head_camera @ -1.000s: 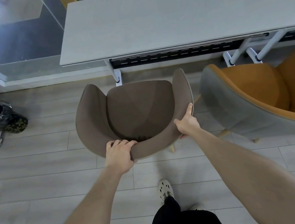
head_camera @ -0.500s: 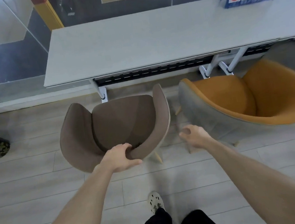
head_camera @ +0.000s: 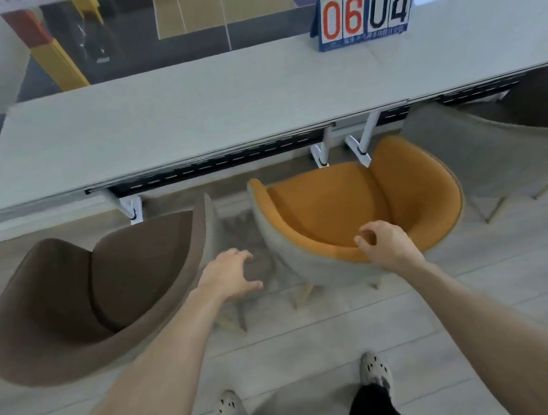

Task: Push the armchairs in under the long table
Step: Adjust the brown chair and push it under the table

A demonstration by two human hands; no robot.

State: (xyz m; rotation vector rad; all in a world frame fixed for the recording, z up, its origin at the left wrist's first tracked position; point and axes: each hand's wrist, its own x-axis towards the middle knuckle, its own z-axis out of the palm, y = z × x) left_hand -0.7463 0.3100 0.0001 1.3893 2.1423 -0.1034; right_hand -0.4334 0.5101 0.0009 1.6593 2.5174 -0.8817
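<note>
— What's that at the far edge, up on the right?

— A flip scoreboard, blue-framed, with yellow-green rings along its top. It reads 06 in red and 04 in black.

— And beyond it?

— A glass wall, with a red and yellow post behind it on the left, leaning in this wide view.

— What about the ground?

— Pale grey plank floor. At the bottom stand 2 light perforated clogs, with black trouser legs above them.
</note>
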